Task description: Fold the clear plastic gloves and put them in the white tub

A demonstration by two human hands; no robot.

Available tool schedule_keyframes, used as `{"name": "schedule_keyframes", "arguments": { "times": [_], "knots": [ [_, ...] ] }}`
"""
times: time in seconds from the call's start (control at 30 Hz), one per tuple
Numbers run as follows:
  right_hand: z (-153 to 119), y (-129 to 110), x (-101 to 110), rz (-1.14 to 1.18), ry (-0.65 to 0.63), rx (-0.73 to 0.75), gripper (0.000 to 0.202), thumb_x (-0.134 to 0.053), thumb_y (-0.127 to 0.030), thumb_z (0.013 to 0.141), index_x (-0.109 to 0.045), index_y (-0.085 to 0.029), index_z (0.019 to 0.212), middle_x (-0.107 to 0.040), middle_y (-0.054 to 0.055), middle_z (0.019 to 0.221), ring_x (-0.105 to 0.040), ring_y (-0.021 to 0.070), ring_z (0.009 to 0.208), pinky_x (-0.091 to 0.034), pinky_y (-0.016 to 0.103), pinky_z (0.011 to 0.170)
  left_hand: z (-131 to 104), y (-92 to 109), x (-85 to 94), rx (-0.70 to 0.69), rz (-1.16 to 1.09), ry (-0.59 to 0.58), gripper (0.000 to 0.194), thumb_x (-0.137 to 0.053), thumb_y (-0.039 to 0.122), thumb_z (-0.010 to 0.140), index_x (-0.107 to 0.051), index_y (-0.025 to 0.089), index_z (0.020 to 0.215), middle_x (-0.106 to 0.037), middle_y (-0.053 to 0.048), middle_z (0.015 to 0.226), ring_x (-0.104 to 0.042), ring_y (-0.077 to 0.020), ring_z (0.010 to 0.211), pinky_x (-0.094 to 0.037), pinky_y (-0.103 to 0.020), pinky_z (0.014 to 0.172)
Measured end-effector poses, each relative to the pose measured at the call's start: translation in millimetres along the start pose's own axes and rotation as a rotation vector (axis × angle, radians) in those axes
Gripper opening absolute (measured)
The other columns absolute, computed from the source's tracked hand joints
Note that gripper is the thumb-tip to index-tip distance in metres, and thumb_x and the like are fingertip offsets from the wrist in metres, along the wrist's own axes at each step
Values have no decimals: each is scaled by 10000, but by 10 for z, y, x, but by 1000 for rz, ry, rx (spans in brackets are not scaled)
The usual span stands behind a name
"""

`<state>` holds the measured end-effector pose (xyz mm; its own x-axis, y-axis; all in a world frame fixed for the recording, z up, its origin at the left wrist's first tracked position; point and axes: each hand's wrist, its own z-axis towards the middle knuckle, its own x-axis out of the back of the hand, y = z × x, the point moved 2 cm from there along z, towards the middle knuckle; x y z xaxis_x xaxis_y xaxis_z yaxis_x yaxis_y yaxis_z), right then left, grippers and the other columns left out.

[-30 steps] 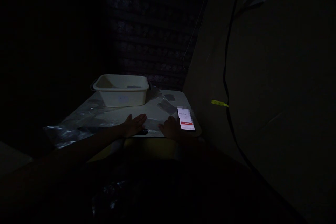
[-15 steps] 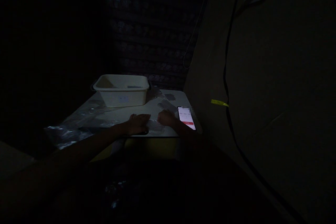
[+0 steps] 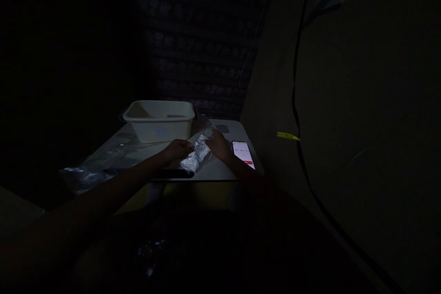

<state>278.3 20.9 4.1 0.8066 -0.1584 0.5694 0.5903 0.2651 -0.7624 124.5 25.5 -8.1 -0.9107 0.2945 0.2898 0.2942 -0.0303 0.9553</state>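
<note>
The plastic bag [image 3: 197,155] is lifted just above the table [image 3: 220,172], between tub [image 3: 159,121] and phone [image 3: 243,154]; left hand [image 3: 178,150] and right hand [image 3: 219,145] pinch its ends. Handling seems underway; next calls for gentle, steady grip.

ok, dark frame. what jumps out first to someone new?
The lit phone screen at the table's near right corner, the brightest spot in the room. Just left of it, both hands meet on a crinkly clear plastic bag, left hand at its near end and right hand at its far end. Behind them a pale tub sits at the table's far side.
</note>
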Motion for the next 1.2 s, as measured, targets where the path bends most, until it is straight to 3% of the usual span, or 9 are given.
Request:
{"name": "schedule_keyframes", "arguments": {
  "times": [0.07, 0.13, 0.2, 0.27, 0.4, 0.53, 0.7, 0.93, 1.2],
  "knots": [
    [-2, 105, -33, 335, -98, -228, 347, -437, -286, 704, -431, -166, 1029, -510, 59, 957, -480, 151, 852, -365, 289, 728, -27, 41, 23, 15, -163, 63, 152, -578, 252, 535, -493, 128, 557, -411, 67, 391, -337, -36, 335, -251, -171, 367],
    [-41, 160, -83, 606, -292, -397, 296, -396, -350, 723, -477, -171, 944, -547, 30, 807, -517, 128, 726, -389, 282, 665, -32, 60, 31, 19, -298, 107, 162, -601, 215, 504, -500, 126, 594, -462, 54, 432, -396, -47, 365, -294, -174, 388],
    [-94, 155, -135, 787, -473, -467, 274, -411, -383, 712, -509, -167, 848, -540, 2, 664, -518, 106, 618, -398, 266, 610, -27, 63, 13, 22, -388, 116, 195, -616, 187, 475, -501, 125, 620, -508, 36, 475, -459, -71, 413, -347, -194, 430],
    [-128, 114, -182, 893, -548, -434, 218, -485, -357, 670, -524, -164, 762, -515, -23, 574, -501, 88, 546, -396, 243, 565, -28, 62, -20, 28, -432, 117, 232, -627, 164, 448, -501, 125, 639, -532, 27, 503, -492, -88, 443, -376, -211, 460],
    [-129, 63, -244, 907, -400, -376, 146, -601, -231, 561, -524, -149, 654, -505, -41, 516, -479, 76, 483, -379, 213, 495, -50, 74, -80, 42, -463, 110, 258, -642, 126, 408, -500, 119, 624, -538, 27, 497, -499, -87, 444, -387, -211, 474],
    [-111, 110, -223, 834, -269, -393, 143, -616, -160, 509, -517, -138, 610, -511, -41, 498, -465, 71, 441, -353, 200, 436, -56, 63, -87, 82, -440, 38, 159, -613, 173, 468, -508, 111, 569, -525, 14, 471, -476, -77, 418, -368, -196, 438],
    [-94, 150, -168, 861, -296, -365, 132, -599, -172, 511, -485, -138, 568, -479, -53, 460, -445, 60, 421, -333, 189, 416, -51, 35, -67, 105, -367, 7, 81, -565, 129, 493, -492, 119, 529, -480, 33, 419, -412, -46, 352, -305, -155, 356],
    [-113, 135, -140, 913, -336, -396, 101, -554, -155, 549, -465, -150, 595, -484, -54, 512, -460, 62, 470, -358, 205, 471, -82, 73, -84, 117, -437, -5, 98, -487, 67, 523, -489, 133, 595, -512, 24, 476, -482, -75, 406, -404, -186, 407],
    [-90, 187, -153, 1000, -313, -377, 122, -438, -33, 578, -487, -144, 590, -503, -29, 535, -482, 69, 501, -380, 216, 526, -97, 111, -65, 131, -473, 32, 133, -439, 53, 522, -526, 120, 597, -543, 0, 513, -516, -93, 461, -414, -196, 436]
  ]
}}
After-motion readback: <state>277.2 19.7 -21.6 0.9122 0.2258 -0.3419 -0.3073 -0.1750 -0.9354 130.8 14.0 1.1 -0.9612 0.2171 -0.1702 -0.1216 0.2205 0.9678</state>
